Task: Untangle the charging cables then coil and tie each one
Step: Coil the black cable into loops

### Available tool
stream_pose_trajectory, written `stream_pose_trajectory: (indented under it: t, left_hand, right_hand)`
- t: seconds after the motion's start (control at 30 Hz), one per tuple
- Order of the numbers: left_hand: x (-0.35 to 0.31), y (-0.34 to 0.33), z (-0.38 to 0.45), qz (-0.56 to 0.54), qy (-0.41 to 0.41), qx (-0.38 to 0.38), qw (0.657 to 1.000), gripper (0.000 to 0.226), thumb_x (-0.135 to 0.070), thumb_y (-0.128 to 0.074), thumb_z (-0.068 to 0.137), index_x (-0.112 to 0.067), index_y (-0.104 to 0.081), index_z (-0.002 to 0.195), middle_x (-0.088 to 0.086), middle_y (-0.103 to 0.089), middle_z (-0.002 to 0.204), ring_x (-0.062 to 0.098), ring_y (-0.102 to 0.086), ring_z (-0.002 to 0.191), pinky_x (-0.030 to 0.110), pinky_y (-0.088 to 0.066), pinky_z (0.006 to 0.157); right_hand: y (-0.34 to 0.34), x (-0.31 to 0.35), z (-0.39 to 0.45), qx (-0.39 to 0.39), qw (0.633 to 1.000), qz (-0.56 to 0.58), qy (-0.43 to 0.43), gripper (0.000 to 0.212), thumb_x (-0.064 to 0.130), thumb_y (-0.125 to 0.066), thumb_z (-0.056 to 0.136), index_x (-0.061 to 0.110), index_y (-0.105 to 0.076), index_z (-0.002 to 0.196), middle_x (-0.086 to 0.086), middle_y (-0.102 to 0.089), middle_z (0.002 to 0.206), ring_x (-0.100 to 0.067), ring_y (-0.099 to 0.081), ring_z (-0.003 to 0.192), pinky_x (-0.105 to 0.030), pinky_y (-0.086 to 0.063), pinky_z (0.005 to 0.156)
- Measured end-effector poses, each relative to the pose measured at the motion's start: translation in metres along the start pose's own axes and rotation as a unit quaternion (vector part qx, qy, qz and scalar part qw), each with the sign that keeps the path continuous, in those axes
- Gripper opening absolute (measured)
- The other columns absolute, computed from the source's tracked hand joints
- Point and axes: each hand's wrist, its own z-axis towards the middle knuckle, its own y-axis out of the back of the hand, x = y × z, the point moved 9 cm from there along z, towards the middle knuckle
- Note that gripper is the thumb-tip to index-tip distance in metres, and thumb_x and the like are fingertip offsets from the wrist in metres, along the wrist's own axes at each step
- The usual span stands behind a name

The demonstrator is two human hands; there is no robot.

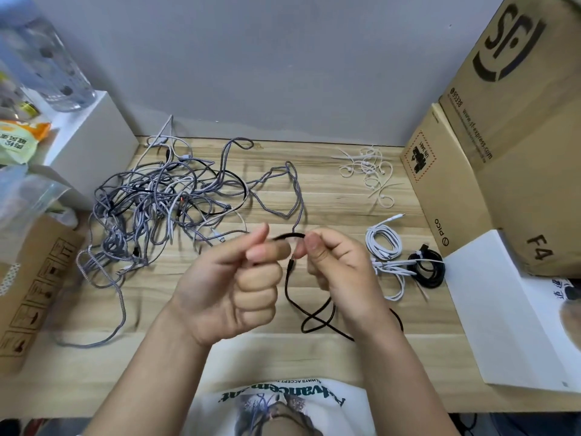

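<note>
hands: left hand (239,278) and right hand (333,265) each pinch 1 black cable (309,313); 2 coiled cables (405,256) beside.

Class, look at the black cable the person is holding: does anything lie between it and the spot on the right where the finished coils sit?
Nothing visible does. Both hands, left hand and right hand, pinch the black cable; only bare table separates it from the white coil and black coil. The tangled pile lies on the opposite side.
</note>
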Motion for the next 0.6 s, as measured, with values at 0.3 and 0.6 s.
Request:
stream_pose_trajectory:
  t: [0.3,0.6]
  left_hand:
    - [-0.039,0.026,0.001,0.090,-0.185,-0.217,0.954,0.017,-0.012,-0.044,0.087,-0.007,-0.059,0.092,-0.005,-0.032,0.051,0.002,-0.021,0.037,0.013,-0.018,0.033]
    - [-0.038,0.041,-0.003,0.405,-0.152,-0.288,0.854,0.025,-0.006,-0.038,0.097,-0.005,-0.062,0.089,0.000,-0.055,0.070,0.007,-0.053,0.060,0.015,-0.045,0.054]
  right_hand:
    - [-0.049,-0.024,-0.021,0.133,0.951,-0.273,-0.057,0.029,0.036,-0.043,0.092,0.045,-0.055,0.067,0.020,-0.059,0.059,-0.006,-0.050,0.058,-0.032,-0.042,0.063]
    - [-0.035,-0.009,-0.028,0.105,0.935,-0.336,-0.048,0.029,0.044,-0.047,0.078,0.024,-0.067,0.074,0.007,-0.050,0.054,-0.014,-0.051,0.061,-0.033,-0.040,0.063]
